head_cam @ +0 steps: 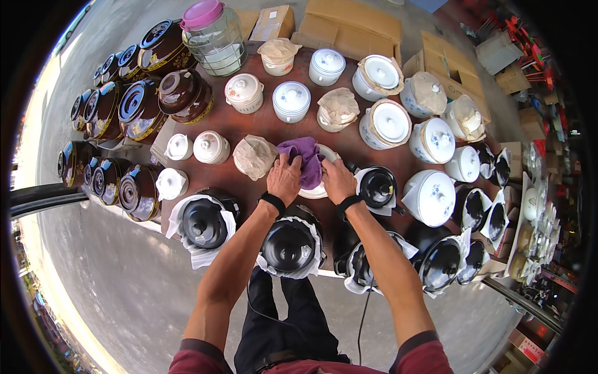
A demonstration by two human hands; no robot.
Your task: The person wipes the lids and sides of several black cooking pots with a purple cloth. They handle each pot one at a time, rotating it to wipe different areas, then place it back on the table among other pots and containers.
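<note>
My left hand (284, 177) rests on a bunched purple cloth (306, 161), its fingers bent into the fabric. The cloth lies over the left part of a round white ceramic piece (314, 192), whose rim shows beneath and to the right. My right hand (338, 180) holds that piece by its right edge, its fingertips close to the cloth. A paper-covered pot (255, 156) stands left of my left hand. A black lidded pot (378, 187) is right of my right hand, and another black pot (288, 248) stands below, between my forearms.
White lidded pots (291, 100) stand in rows across the dark red table (201, 180). A glass jar with a pink lid (217, 46) is at the back left, beside brown glazed jars (140, 105). Black pots (203, 222) line the near edge. Cardboard boxes (350, 28) lie behind.
</note>
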